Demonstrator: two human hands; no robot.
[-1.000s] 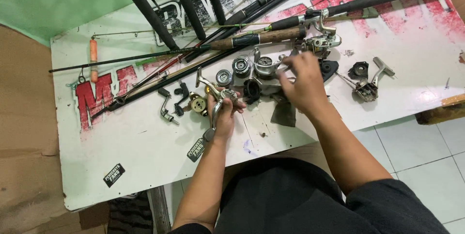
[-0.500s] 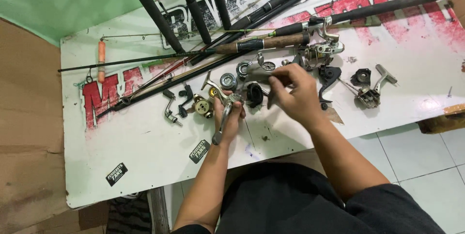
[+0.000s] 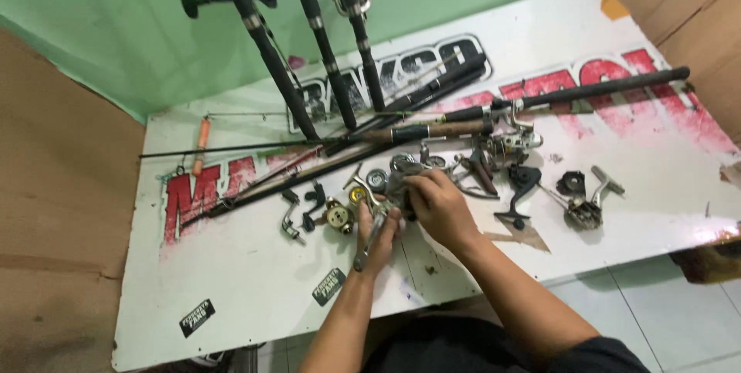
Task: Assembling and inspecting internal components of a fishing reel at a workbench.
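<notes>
My left hand (image 3: 378, 235) grips a grey metal tool (image 3: 367, 240), its handle slanting down toward me and its head up by the reel parts. Just to its right, my right hand (image 3: 436, 205) closes over a small silver fishing-reel part (image 3: 399, 188); the two hands touch over the white table (image 3: 255, 280). Round spool and gear pieces (image 3: 377, 180) lie directly behind the hands. A brass-coloured gear piece (image 3: 338, 216) sits left of my left hand.
Several fishing rods (image 3: 432, 122) lie across the table's back, three more stand upright (image 3: 324, 56) against the green wall. A dismantled reel with handle (image 3: 583, 207) and a black reel arm (image 3: 521, 188) lie to the right. Small black brackets (image 3: 297, 215) lie left.
My right hand has drawn back from the parts further right and come in next to my left hand. The view has shifted, showing more of the wall and upright rods.
</notes>
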